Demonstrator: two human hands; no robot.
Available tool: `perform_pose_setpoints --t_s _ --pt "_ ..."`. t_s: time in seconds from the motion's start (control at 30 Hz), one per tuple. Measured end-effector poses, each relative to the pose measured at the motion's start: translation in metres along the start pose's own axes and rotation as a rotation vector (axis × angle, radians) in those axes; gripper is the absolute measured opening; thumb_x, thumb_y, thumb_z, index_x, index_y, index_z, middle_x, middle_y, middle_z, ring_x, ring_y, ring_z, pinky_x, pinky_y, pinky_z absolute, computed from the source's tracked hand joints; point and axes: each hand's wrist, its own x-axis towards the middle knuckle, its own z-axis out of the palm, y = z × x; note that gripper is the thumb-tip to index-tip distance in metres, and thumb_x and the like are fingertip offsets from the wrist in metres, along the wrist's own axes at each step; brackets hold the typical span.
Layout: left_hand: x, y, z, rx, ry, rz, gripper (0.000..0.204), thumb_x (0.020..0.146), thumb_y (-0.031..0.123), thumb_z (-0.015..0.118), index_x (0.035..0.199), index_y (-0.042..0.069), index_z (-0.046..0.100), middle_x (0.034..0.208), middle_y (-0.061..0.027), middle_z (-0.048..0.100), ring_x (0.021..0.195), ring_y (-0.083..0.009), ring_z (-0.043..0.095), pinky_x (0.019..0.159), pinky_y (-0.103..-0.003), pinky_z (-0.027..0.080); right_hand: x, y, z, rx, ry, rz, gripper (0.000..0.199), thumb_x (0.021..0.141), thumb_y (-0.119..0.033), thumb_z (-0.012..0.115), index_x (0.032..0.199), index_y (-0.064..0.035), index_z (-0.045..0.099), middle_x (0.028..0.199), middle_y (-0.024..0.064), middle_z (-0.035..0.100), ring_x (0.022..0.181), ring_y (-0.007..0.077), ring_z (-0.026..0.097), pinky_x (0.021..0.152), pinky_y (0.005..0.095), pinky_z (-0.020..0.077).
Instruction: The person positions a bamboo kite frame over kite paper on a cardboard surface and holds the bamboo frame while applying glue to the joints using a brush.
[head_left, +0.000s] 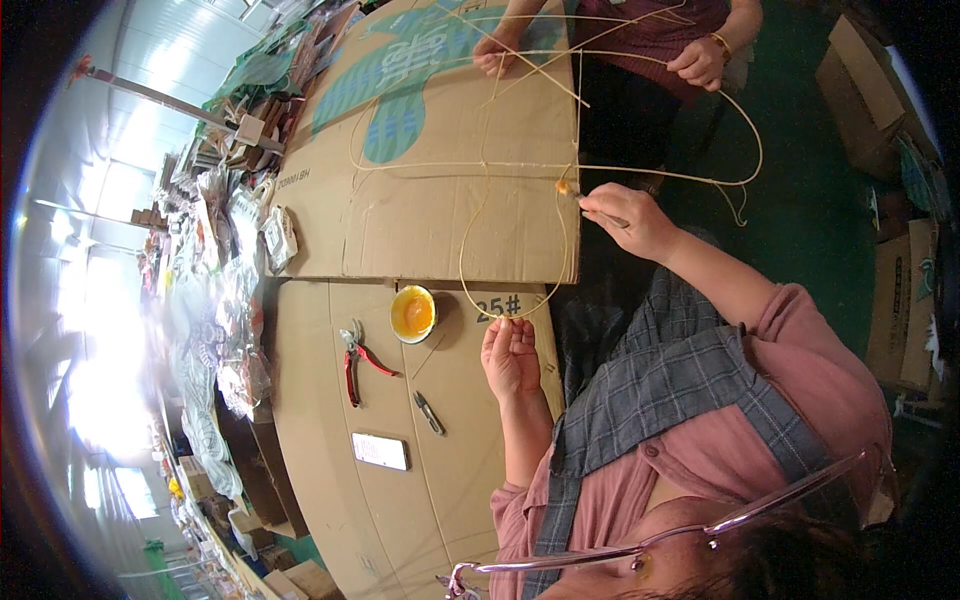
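A frame of thin, pale bent strips, like bamboo or cane, spans the cardboard in curved loops and crossing pieces. My left hand pinches the bottom of its narrow near loop. In my right hand is a small brush with an orange-yellow tip, which is at or very close to the loop's right side; I cannot tell if they touch. To the left of my left hand stands a bowl holding orange-yellow paste. Red-handled pruning shears and a small dark folded-looking tool lie beyond it.
Across the work surface, a co-worker's two hands hold the frame's far part. Large cardboard sheets cover the table. A white phone-like slab and a whitish packet lie at left. Wrapped goods line the left side; cartons stand right.
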Motion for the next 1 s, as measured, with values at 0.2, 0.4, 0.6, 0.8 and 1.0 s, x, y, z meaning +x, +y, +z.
perform_pose_setpoints --t_s 0.2,0.4,0.6,0.8,1.0 --pt "0.000 0.001 -0.004 -0.014 0.000 -0.006 0.002 0.083 0.004 0.054 0.083 0.003 0.056 0.079 -0.0075 0.061 0.073 -0.0154 0.059 0.071 -0.029 0.049 0.016 -0.004 -0.013 0.042 0.166 -0.045 0.019 0.076 0.001 0.061 0.094 -0.0013 0.057 0.085 0.0109 0.059 0.077 0.0228 0.059 0.064 0.0285 0.0476" --pt "0.002 0.002 -0.002 -0.014 -0.026 0.006 0.002 0.084 0.005 0.054 0.083 0.004 0.056 0.079 -0.0077 0.061 0.073 -0.0158 0.059 0.071 -0.029 0.049 0.003 0.000 0.003 0.058 -0.056 -0.004 0.017 0.077 -0.003 0.062 0.093 -0.0025 0.057 0.084 0.0122 0.058 0.077 0.0274 0.059 0.064 0.0317 0.0476" --pt "0.006 0.000 -0.012 -0.011 -0.035 0.000 0.002 0.083 0.005 0.055 0.082 0.004 0.056 0.078 -0.0073 0.061 0.073 -0.0156 0.059 0.071 -0.029 0.049 0.003 -0.014 -0.024 0.252 -0.109 0.052 0.015 0.079 -0.002 0.059 0.094 -0.0009 0.058 0.083 0.0098 0.058 0.073 0.0198 0.060 0.063 0.0271 0.0480" --pt "0.001 -0.001 -0.002 -0.007 -0.031 0.005 0.001 0.083 0.004 0.055 0.082 0.004 0.056 0.078 -0.0069 0.061 0.072 -0.0154 0.059 0.072 -0.029 0.048 0.014 0.002 -0.010 0.086 0.029 0.121 0.016 0.082 -0.006 0.058 0.097 -0.0016 0.058 0.089 0.0100 0.058 0.077 0.0191 0.060 0.064 0.0267 0.0481" --pt "0.003 0.000 -0.009 -0.015 -0.051 0.012 0.002 0.083 0.003 0.054 0.082 0.003 0.056 0.078 -0.0070 0.061 0.072 -0.0152 0.059 0.072 -0.028 0.048 -0.003 -0.015 -0.018 0.301 -0.162 0.178 0.013 0.082 -0.008 0.058 0.093 -0.0014 0.059 0.084 0.0087 0.059 0.071 0.0168 0.059 0.062 0.0257 0.0482"
